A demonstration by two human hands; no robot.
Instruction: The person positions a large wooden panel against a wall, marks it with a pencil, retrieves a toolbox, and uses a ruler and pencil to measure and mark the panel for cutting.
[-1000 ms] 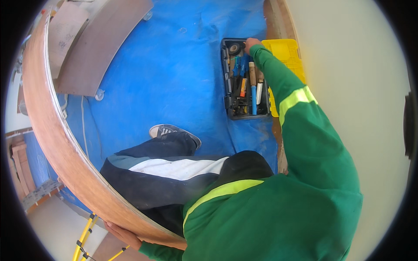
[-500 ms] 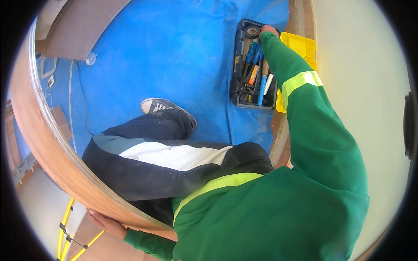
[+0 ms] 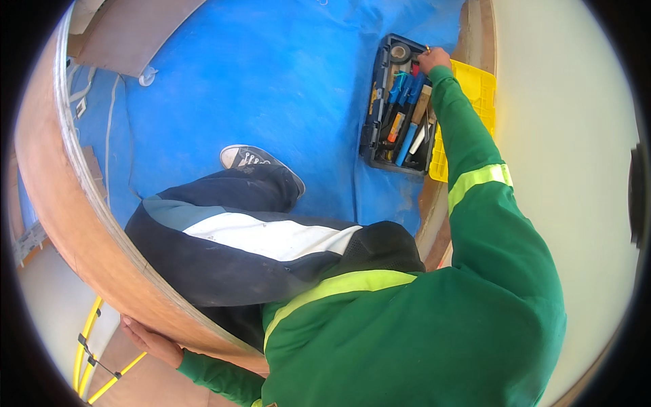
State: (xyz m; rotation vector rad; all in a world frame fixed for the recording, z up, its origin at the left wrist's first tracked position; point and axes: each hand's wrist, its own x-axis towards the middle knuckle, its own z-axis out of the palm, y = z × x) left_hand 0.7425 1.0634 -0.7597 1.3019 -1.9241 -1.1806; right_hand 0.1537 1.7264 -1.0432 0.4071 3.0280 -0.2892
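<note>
The toolbox sits on the blue sheet, right by the fingers of my right hand, which are at its far right corner. Those fingers are curled in narrow, and a small yellowish tip shows at them; I cannot tell what it is or whether I have hold of it. Just left of them, inside the box, lies the tape roll. Nearer to me than the fingers are the wooden handle, the orange cutter, the blue handle and the white handle, all packed close together. The yellow lid lies folded back, right of my fingers and partly under my green sleeve. Further right of them stands the pale wall. Well apart from that hand, to its left and nearer to me, is my shoe on the sheet. My left hand rests against the curved panel, its fingers laid out nearly straight along the outer face, gripping nothing that I can see. Yellow poles lie just beyond those fingers, on the outer side.
</note>
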